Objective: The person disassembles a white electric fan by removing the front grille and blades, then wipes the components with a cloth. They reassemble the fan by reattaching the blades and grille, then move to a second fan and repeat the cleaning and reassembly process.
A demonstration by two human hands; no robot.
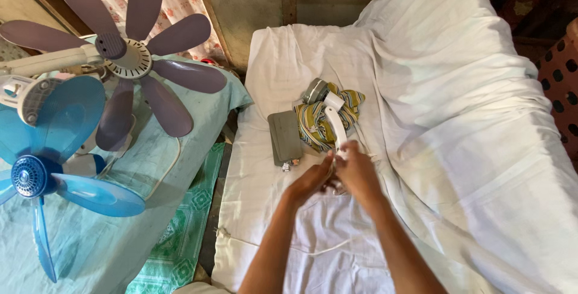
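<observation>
Head view. The left hand [314, 179] and the right hand [356, 170] met over a white sheet [457, 119] spread on a bed; both were closed on the near end of a curved white plastic piece [336, 124], whose far end lay across a striped yellow-and-grey cloth [319, 122]; whether the fingertips pinched the piece itself or something small at its end could not be told, the hands hiding the contact. A thin white cord [289, 247] trailed across the sheet below the forearms. A flat grey box [284, 136] lay just left of the cloth, touching it; a grey rounded part [314, 89] sat at the cloth's far edge. To the left, on a pale blue cover [90, 252], stood a purple-bladed fan [123, 56] and a blue-bladed fan [36, 173], both without guards. Judged from the posture, the work was best done with one hand steadying the piece while the other worked at its end, the cord kept slack.
</observation>
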